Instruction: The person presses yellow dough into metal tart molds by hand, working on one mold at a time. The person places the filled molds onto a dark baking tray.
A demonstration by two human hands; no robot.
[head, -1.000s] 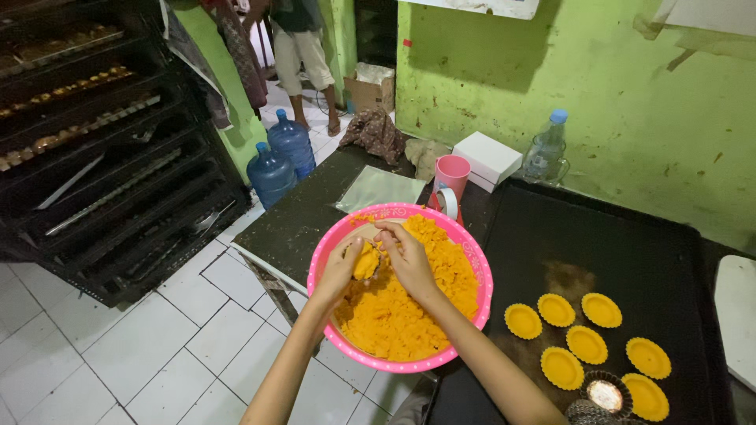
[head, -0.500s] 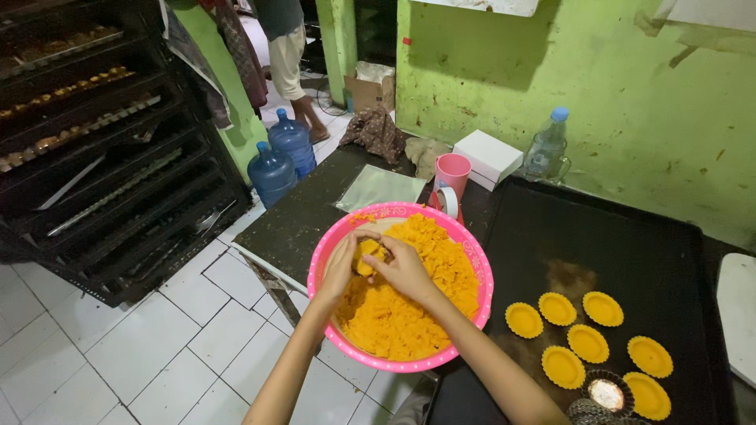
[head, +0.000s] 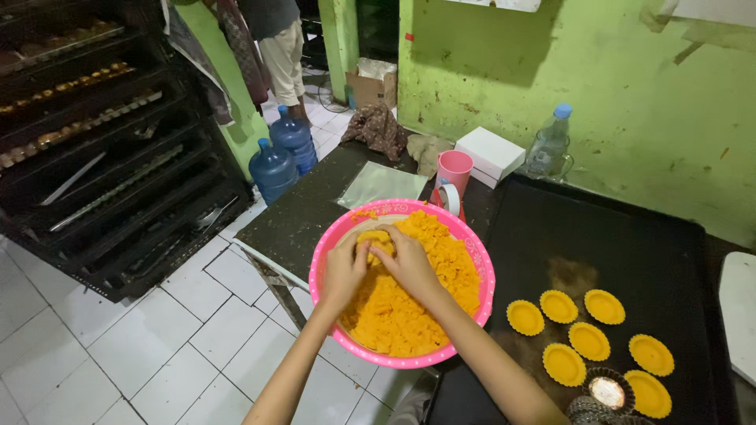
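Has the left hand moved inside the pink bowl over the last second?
Yes. The left hand has slid slightly toward the near rim of the pink bowl, away from the pink cup.

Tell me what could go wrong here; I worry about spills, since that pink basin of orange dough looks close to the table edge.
1. The pink basin seems to overhang the table's near edge; both hands pressing in it might tip it toward the tiled floor.
2. The left hand and right hand pinch a lump of orange dough near the rim, so crumbs could fall out.
3. The pink cup stands just behind the basin and could get knocked.
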